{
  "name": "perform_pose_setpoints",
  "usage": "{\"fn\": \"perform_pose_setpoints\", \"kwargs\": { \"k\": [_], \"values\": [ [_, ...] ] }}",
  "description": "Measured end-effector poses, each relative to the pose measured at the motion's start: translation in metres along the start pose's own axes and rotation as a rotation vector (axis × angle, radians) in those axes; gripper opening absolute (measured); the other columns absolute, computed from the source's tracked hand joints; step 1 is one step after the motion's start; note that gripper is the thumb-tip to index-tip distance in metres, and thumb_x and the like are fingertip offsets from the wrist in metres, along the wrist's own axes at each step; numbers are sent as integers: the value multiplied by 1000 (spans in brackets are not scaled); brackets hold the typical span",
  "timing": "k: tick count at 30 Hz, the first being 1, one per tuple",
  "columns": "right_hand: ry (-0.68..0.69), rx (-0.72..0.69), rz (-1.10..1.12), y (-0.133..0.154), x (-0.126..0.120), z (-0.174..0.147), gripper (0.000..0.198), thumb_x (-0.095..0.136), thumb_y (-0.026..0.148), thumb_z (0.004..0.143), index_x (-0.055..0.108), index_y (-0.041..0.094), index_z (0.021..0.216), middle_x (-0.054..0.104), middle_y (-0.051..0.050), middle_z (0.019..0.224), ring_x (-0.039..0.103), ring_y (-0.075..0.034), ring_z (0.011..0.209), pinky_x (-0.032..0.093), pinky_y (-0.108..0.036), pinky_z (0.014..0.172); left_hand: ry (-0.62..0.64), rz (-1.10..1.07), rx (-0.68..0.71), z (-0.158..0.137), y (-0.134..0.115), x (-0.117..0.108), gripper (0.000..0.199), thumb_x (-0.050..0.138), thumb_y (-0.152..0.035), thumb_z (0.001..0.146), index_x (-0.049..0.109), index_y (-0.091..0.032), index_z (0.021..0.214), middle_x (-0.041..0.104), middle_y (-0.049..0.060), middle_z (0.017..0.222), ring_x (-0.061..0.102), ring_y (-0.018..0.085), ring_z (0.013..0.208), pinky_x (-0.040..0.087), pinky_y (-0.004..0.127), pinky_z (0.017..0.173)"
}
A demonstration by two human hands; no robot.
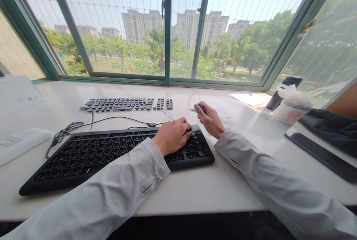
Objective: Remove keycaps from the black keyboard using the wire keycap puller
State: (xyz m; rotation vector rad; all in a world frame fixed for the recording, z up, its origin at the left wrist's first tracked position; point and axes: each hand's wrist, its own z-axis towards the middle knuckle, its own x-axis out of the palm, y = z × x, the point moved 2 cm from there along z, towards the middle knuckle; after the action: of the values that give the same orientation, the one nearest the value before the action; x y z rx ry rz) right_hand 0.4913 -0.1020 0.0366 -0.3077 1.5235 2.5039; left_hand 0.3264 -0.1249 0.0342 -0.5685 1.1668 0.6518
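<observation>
A black keyboard [111, 151] lies on the white counter. Bare sockets show across most of it, while some keycaps [201, 153] sit at its right end. My left hand [173, 136] rests over the number pad side, with thumb and fingertips closed around a small black keycap [187, 131]. Just beyond the keyboard's right end, my right hand [209, 119] is raised and closed on a keycap puller [201, 107]. Its thin wire loops point up and away from me. Loose black keycaps [119, 104] lie in keyboard-like rows behind the keyboard.
A coiled black cable [63, 135] runs along the keyboard's back left. White boxes [19, 95] stand at far left. To the right are a phone [320, 154], a lidded cup [291, 110], a black bag [331, 128] and paper [249, 98]. A green-framed window [167, 46] borders the back.
</observation>
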Motion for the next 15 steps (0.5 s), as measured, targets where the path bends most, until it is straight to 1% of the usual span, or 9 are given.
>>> {"fn": "perform_pose_setpoints", "kwargs": {
  "k": [2,4,8,11,15],
  "values": [
    [-63,-103,-291,-1,1,-4,35,49,51,90,44,22,72,44,2,61,38,-12,57,28,-26,55,-8,13,0,-2,-5,1,32,43,-38,93,65,-26,113,62,4,111,64,20,84,49,32,70],
    [-78,-128,-488,-3,4,-7,32,47,50,92,47,23,75,49,1,64,43,-14,60,29,-27,59,-12,25,-14,-3,-9,2,30,44,-35,92,66,-25,110,63,4,107,64,20,82,49,31,69],
    [-72,-15,-687,-9,9,-9,34,39,53,93,52,23,85,60,-2,72,54,-18,68,31,-28,62,-29,37,-64,-4,-18,6,25,47,-26,87,65,-23,103,62,4,101,64,20,80,48,31,69],
    [-24,87,-810,-12,11,-9,39,33,55,94,55,23,95,67,-5,84,61,-21,77,33,-28,64,-27,58,-114,-2,-25,9,23,46,-21,85,62,-19,102,61,5,100,64,19,79,49,30,68],
    [34,169,-912,-15,14,-10,46,28,58,94,55,23,103,70,-9,92,64,-26,84,37,-31,67,8,129,-173,0,-32,10,25,43,-20,86,57,-12,105,59,10,102,64,22,79,50,32,67]
  ]
}}
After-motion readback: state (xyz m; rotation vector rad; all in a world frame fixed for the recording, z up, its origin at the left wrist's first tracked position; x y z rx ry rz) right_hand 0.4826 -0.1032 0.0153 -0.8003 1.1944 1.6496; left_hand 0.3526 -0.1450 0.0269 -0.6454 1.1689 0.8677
